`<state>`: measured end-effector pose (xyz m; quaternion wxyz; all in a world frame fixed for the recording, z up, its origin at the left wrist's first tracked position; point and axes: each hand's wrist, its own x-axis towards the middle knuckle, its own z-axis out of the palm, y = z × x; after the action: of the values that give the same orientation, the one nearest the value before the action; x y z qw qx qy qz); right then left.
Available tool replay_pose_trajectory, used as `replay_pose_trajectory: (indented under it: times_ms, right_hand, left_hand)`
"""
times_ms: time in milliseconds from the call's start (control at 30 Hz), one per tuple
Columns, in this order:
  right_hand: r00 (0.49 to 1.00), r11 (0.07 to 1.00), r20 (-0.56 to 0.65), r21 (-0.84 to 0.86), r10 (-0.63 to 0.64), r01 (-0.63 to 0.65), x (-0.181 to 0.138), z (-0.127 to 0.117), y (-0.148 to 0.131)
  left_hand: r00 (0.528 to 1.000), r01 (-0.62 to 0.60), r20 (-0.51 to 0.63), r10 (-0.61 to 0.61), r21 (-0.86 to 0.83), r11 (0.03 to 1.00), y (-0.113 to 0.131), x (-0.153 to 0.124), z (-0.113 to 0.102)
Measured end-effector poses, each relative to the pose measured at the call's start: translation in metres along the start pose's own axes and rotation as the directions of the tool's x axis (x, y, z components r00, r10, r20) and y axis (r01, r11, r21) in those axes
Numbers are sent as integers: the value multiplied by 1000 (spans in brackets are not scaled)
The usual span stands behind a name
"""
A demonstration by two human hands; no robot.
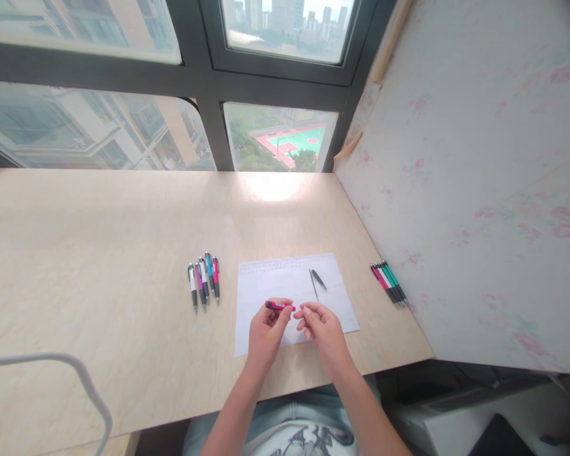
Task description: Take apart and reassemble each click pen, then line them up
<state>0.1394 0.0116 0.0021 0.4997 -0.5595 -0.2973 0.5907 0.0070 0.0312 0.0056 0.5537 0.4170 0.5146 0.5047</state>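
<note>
Over the lower part of a white sheet of paper [261, 285], my left hand [267, 326] grips a pink and black pen barrel [276, 306], which lies roughly level with its pink end toward the right. Close beside that end is my right hand [320, 323], its thumb and fingertips pinched together; whatever they hold, if anything, is too small to make out. Beyond my right hand a thin dark pen refill [313, 284] and a black pen grip section [319, 279] lie apart from each other on the paper. Handwritten lines run along the sheet's top edge.
Several assembled pens [203, 282] lie side by side left of the paper. To the right, by the papered wall [456, 190], is a row of slimmer pens [388, 283]. A grey cable-like arm [76, 364] curves over the table [99, 253] at lower left. Windows stand behind.
</note>
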Motion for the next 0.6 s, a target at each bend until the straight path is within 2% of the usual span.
replay_pose_trajectory:
  times_ms: [67, 100, 133, 200, 267, 367, 433, 500, 600]
  right_hand:
    - [993, 963, -45, -252, -111, 96, 7, -9, -3]
    - [982, 899, -49, -413, -182, 146, 12, -14, -6]
    - [963, 789, -38, -582, -267, 196, 17, -18, -9]
    - [922, 494, 21, -839, -387, 227, 29, -24, -16]
    - [908, 261, 89, -942, -410, 211, 41, -26, -24]
    - [909, 45, 150, -982, -390, 182, 55, -20, -30]
    - [910, -33, 177, -984, -374, 178, 62, -15, -30]
    - [913, -61, 190, -982, -362, 180, 64, -12, -29]
    - [904, 13, 173, -981, -391, 194, 58, -14, -25]
  left_hand:
    - [999, 31, 18, -30, -34, 999, -2, 1, -1]
    - [998, 54, 39, -52, -51, 997, -4, 2, -2]
    - [995, 84, 66, -79, -74, 994, -6, 2, -3]
    - [981, 162, 132, -143, -142, 977, -9, 3, -4]
    - [962, 238, 188, -199, -221, 946, -10, 3, -5]
    - [949, 289, 215, -229, -312, 905, -8, 3, -6]
    - [952, 289, 207, -227, -355, 889, -6, 3, -6]
    - [955, 282, 198, -221, -382, 880, -4, 2, -7]
    - [956, 280, 200, -215, -398, 873, -5, 0, -8]
